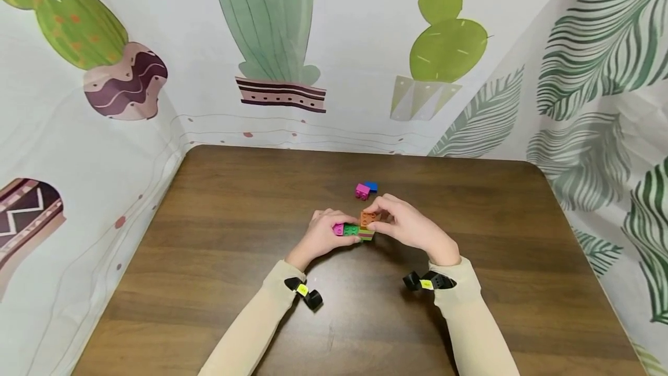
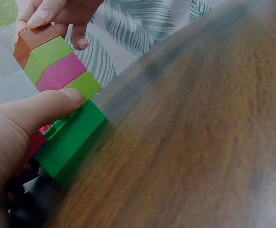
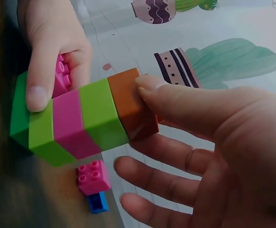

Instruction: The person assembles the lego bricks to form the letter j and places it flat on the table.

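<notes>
A stack of toy building bricks stands on the table between the two hands. At its foot is a long green brick (image 2: 73,142), with a pink brick (image 1: 338,230) on its left end. From its right end rises a column: a lime brick (image 3: 44,135), a pink brick (image 3: 71,123), another lime brick (image 3: 100,111) and an orange brick (image 3: 128,99) on top. The left hand (image 1: 325,234) grips the stack low down, thumb against the lower lime brick. With thumb and fingers the right hand (image 1: 407,224) pinches the orange brick, its remaining fingers spread.
Just behind the stack, a loose pink brick (image 1: 362,191) lies beside a blue brick (image 1: 371,185). The brown wooden table (image 1: 250,318) meets a cloth printed with cacti and leaves (image 1: 360,74) at its back. Both wrists carry small black cameras.
</notes>
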`<state>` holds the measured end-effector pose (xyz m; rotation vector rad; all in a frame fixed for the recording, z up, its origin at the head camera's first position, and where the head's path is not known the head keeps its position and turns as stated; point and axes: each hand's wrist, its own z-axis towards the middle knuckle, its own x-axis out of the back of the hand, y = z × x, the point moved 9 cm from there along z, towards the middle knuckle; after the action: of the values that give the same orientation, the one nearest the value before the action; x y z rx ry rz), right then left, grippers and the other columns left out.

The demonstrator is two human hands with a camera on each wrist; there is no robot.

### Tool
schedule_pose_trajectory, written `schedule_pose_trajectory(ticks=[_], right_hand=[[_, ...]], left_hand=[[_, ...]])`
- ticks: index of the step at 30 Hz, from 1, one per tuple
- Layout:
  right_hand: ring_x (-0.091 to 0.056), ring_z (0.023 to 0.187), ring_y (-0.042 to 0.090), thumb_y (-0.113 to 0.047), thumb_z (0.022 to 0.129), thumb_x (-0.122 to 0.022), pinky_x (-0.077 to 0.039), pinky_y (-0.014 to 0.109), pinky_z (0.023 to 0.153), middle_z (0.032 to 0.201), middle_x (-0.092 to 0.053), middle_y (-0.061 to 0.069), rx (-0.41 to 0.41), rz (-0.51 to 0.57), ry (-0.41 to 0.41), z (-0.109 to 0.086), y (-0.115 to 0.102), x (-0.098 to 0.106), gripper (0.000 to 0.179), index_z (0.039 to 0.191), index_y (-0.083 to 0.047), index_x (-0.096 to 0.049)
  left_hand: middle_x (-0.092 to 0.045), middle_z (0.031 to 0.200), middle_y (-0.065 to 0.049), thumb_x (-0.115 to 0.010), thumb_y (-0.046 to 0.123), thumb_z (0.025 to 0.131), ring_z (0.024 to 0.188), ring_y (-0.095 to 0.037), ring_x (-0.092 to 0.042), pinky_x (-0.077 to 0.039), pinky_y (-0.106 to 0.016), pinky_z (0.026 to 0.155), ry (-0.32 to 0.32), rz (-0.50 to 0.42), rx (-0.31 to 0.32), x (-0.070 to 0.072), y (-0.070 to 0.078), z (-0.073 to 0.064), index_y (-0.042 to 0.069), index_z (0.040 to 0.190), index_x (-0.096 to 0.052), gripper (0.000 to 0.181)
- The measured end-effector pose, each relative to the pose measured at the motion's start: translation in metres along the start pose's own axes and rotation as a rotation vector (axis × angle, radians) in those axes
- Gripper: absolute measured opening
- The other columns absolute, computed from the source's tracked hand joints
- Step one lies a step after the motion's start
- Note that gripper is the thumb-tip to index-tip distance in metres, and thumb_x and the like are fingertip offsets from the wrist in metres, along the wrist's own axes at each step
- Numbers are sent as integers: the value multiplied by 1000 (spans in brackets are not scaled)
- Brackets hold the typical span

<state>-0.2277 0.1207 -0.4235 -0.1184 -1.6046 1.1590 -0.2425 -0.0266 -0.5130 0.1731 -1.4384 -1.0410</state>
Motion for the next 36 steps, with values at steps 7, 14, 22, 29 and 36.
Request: schedule_pose_trajectory(ticks=[7,14,22,29,36], right_hand=[[-66,93,19,-17,98,-74,-56,36,80,108,-67,1,20,70,12,0,9,2,23,120,-11,-71],[-68,93,24,-19,106,-63,-55,32,82,108,-74,7,-62,138,150,4,47,17,20,120,-7,-70],[-65,94,22,-15,100,-71,-54,42,86,105,-72,7,-99,-36,224,22,77,17,20,118,-5,-72],[-66,96,22,-22,98,-75,-53,44,85,105,-67,6,-100,-160,239,41,82,15,25,120,-12,-70],[-63,98,22,-22,100,-72,-54,45,86,119,-62,5,-35,-269,135,56,73,2,40,140,-18,-66]], left_hand=[[-76,110,3,-88,40,82,107,-20,-65,-35,-46,101,-15,-7,10,-3,0,1,21,117,-79,40],[-76,110,4,-88,41,83,107,-19,-64,-35,-44,99,-12,-11,23,-2,0,2,22,117,-79,40],[-75,110,5,-88,42,82,105,-17,-62,-35,-42,96,-14,-9,33,-2,-2,1,24,117,-79,40],[-76,108,5,-88,41,83,103,-17,-62,-35,-42,95,1,-25,15,0,0,-1,23,116,-80,39],[-76,108,5,-88,42,83,103,-17,-62,-35,-43,95,0,-2,15,0,1,-1,23,116,-80,39]])
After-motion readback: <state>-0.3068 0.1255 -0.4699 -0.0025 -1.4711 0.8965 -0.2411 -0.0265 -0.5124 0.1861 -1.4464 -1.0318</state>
